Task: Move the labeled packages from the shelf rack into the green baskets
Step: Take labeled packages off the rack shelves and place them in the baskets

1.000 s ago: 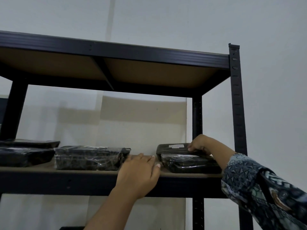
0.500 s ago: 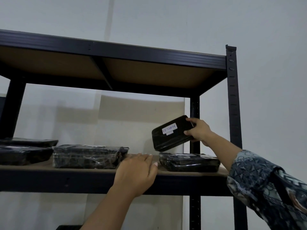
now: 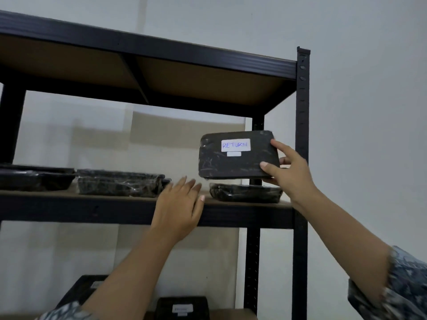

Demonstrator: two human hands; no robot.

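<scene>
Head view: right hand [image 3: 291, 179] is pinching the RETURN package [image 3: 233, 163] by its right end, holding it above the right end of the shelf [image 3: 69, 211]; left hand [image 3: 179, 210] is lying flat, fingers straight, on the front edge, apart from it.

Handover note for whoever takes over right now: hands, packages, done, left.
Right hand: fingers grip the RETURN package by its right end, in the air above the middle shelf, label toward the camera.
Left hand: open, resting on that shelf's front edge.
On the shelf: wrapped package right below the held one, mid-shelf package, far-left packages. Lower-shelf packages too.
Done: one package picked up.
Left: carry it to a green basket (none in view), then the others.
</scene>
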